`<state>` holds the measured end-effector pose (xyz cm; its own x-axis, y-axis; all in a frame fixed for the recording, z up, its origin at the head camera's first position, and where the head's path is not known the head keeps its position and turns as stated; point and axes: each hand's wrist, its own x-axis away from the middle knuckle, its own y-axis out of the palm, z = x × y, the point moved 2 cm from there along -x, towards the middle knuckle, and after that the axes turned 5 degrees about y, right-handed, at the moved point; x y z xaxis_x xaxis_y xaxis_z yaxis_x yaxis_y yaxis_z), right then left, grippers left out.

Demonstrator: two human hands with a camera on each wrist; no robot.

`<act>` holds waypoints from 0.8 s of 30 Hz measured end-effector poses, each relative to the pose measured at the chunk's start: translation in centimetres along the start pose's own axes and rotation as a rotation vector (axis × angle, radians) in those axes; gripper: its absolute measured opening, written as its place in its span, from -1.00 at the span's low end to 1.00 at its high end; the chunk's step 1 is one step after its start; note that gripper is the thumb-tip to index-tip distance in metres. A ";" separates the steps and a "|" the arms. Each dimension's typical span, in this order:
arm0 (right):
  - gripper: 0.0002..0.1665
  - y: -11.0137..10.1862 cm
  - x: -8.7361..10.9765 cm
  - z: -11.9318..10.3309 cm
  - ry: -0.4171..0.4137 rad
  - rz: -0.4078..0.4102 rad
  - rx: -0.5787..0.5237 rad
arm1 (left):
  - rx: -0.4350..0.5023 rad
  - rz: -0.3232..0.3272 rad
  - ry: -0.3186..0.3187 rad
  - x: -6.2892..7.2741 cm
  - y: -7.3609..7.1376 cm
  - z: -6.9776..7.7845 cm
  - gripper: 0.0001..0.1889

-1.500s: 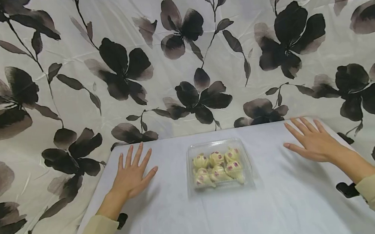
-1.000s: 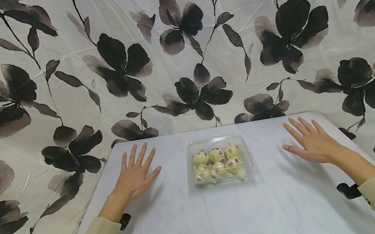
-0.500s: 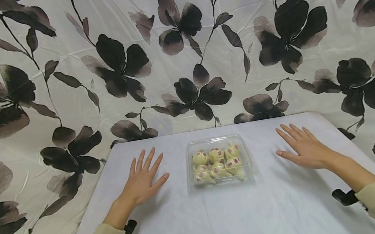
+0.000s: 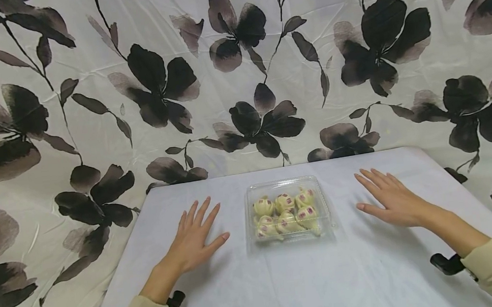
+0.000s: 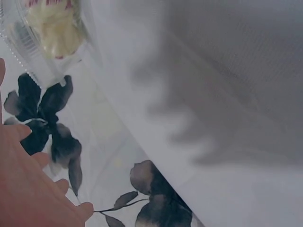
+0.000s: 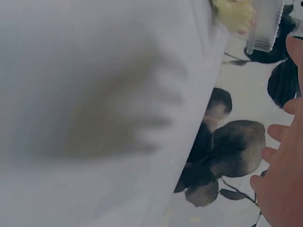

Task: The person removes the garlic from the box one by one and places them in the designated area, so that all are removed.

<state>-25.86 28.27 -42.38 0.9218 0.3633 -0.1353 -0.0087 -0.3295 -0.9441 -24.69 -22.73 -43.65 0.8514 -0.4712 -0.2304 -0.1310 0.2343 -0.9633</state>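
Observation:
A clear plastic box [image 4: 284,185] sits on the white-covered table, in the middle of the head view. Inside it lie two rows of small pale-yellow wrapped pieces [image 4: 284,203] with purple marks, their wrappers twisted. To the left of the box my left hand [image 4: 191,245] hovers over the table with fingers spread and nothing held. My right hand [image 4: 397,203] is held likewise on the other side, palm down. Each wrist view catches one end of the box [image 5: 45,61] at its upper edge, apart from the fingers.
White cloth covers the table [image 4: 285,288]. Behind it hangs a pale curtain [image 4: 210,152] with dark flower prints, right at the table's far edge. Black wrist-worn devices [image 4: 176,302] show below both wrists, and the hands cast soft shadows on the cloth.
Both hands have moved inward toward the box and slightly nearer to me, staying spread. The box has stayed in place on the table; the head view tilted slightly early on.

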 end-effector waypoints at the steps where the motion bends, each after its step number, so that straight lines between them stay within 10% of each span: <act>1: -0.03 0.0 0.0 -0.1 -0.005 0.002 -0.009 | 0.011 0.009 0.005 0.0 0.0 0.1 -0.14; 24: -0.12 1.7 0.0 -2.1 -0.023 -0.018 -0.153 | 0.138 0.026 0.037 0.1 1.0 0.7 -0.15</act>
<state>-25.02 25.88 -43.30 0.9123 0.3893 -0.1267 0.0688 -0.4508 -0.8900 -24.35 -21.99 -44.58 0.8292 -0.4936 -0.2622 -0.0794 0.3604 -0.9294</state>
